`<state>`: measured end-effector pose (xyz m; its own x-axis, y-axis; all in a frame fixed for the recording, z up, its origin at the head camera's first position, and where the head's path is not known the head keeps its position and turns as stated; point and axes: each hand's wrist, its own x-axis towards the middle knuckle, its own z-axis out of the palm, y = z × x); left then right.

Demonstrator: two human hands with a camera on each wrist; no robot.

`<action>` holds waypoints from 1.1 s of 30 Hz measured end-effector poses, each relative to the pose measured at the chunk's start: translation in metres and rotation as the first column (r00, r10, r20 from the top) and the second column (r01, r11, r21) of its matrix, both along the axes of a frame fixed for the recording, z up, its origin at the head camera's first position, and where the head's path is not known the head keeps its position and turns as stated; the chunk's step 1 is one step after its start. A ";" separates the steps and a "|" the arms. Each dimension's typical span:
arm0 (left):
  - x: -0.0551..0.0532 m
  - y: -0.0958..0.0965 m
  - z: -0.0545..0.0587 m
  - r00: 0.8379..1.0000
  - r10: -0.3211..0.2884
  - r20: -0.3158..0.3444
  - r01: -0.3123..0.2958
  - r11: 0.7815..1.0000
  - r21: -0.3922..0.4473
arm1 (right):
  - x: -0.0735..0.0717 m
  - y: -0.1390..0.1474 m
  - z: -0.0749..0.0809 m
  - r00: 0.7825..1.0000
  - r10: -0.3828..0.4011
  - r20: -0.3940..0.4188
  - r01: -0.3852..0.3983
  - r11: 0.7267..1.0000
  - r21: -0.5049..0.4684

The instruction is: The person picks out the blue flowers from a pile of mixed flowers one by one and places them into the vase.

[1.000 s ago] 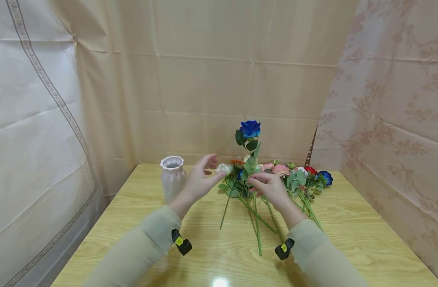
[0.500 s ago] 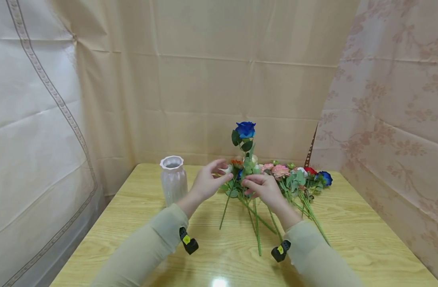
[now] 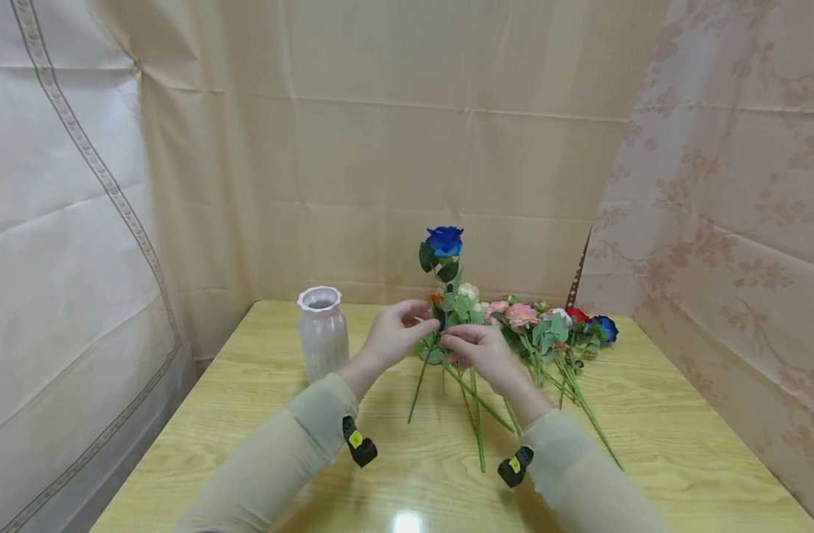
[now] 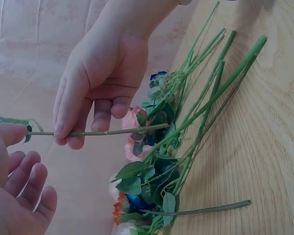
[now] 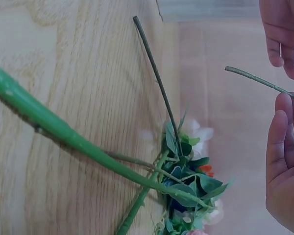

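Several flowers (image 3: 521, 316) lie behind held rose (image 3: 444, 241).

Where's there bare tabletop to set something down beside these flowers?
Bare: the tabletop left of the pale vase, out to the left edge; also the strip between the flower pile and the table's right edge. Crowded: the back, from middle to right, where the pile lies, with stems stretching toward the person.
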<state>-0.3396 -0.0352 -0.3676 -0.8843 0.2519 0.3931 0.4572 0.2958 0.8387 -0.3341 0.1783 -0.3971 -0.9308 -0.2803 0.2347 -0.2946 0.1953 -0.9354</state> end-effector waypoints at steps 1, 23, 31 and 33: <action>0.000 0.001 0.000 1.000 0.001 0.000 -0.001 1.000 -0.007 | 0.000 -0.001 0.000 1.000 0.000 0.000 0.000 1.000 0.001; -0.004 0.002 -0.003 0.999 0.014 0.030 -0.013 0.999 -0.031 | 0.004 -0.018 -0.005 0.999 0.031 0.018 -0.031 0.999 0.012; -0.002 0.000 -0.004 0.999 0.021 0.046 -0.019 0.999 -0.037 | 0.004 -0.019 -0.007 0.998 0.048 0.028 -0.049 0.999 0.025; -0.002 -0.001 -0.004 0.999 0.017 0.051 -0.015 0.999 -0.032 | 0.003 -0.018 -0.008 0.998 0.057 0.033 -0.058 0.998 0.020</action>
<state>-0.3418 -0.0362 -0.3715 -0.9070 0.2492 0.3395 0.4091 0.3296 0.8509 -0.3306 0.1600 -0.4049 -0.9200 -0.3380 0.1984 -0.2758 0.1985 -0.9405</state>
